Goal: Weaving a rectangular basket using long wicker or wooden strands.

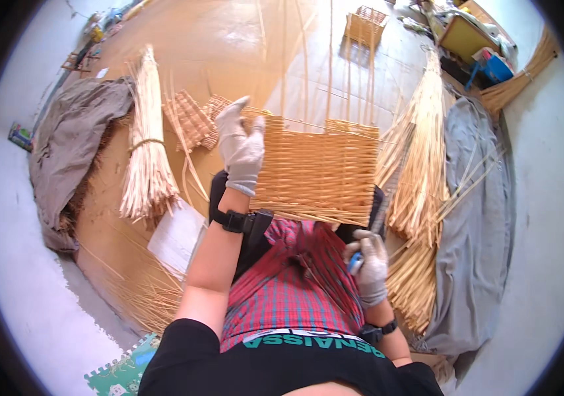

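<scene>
While our left hand (241,148), thumb spread, stands at the left edge of the wicker panel (318,168), our right hand (369,267), just below it, grips a small blue tool (356,263); we judge weaving underway, next needing a firm left-hand hold.

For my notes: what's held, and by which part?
Right hand: a small blue thing, part unclear. Left hand: at left edge of woven panel, grip unclear.

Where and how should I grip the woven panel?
Probably grip the woven panel by its right edge, from the right: it's straight and uncovered, while loose stakes jut from the top and the left hand is at the opposite side.
</scene>
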`<state>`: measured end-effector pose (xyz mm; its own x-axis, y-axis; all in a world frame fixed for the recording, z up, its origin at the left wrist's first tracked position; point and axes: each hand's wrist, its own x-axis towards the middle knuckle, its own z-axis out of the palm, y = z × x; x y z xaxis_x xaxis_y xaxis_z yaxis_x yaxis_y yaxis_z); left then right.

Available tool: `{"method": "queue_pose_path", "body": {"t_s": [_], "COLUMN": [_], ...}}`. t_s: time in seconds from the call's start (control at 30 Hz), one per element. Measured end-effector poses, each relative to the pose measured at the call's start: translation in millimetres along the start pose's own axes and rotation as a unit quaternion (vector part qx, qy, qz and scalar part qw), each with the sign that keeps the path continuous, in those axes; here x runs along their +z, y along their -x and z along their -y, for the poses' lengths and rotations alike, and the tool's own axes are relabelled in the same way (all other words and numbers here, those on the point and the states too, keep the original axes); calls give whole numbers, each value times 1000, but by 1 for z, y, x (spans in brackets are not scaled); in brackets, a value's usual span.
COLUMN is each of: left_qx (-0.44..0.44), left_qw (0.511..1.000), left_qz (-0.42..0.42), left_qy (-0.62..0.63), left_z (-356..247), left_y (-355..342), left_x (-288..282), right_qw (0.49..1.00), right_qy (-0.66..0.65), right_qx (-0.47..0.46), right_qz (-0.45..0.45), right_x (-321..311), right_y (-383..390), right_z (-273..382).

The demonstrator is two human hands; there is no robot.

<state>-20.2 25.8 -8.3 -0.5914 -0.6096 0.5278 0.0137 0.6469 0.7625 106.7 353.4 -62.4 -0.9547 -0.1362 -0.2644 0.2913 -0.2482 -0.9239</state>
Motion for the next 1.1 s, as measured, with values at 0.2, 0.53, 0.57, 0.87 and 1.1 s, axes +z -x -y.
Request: {"method": "queue_pose_path", "body": {"t_s": [0.2, 0.53, 0.57, 0.87, 1.1], "left_qx": [-218, -152, -161, -126, -81], "left_qw": [939, 917, 905, 912, 936], "left_qz": [164, 182, 172, 184, 250], "left_qy": [211, 320, 356, 343, 233], "left_z": [62, 18, 17, 38, 45], "left_y": [-7, 78, 87, 71, 28], "left_x": [-33, -90, -91, -57, -55], "right_qw": [995, 989, 989, 989, 921], "right_qy": [-68, 131, 105, 113, 390], "right_qx": [-35, -63, -96, -87, 16], "right_qz": [-57, -30, -34, -50, -8], "right_x": [-2, -11, -13, -20, 16], "right_y": [-60, -54, -53, -120, -66], "right_z": [51, 5, -6, -31, 25]}}
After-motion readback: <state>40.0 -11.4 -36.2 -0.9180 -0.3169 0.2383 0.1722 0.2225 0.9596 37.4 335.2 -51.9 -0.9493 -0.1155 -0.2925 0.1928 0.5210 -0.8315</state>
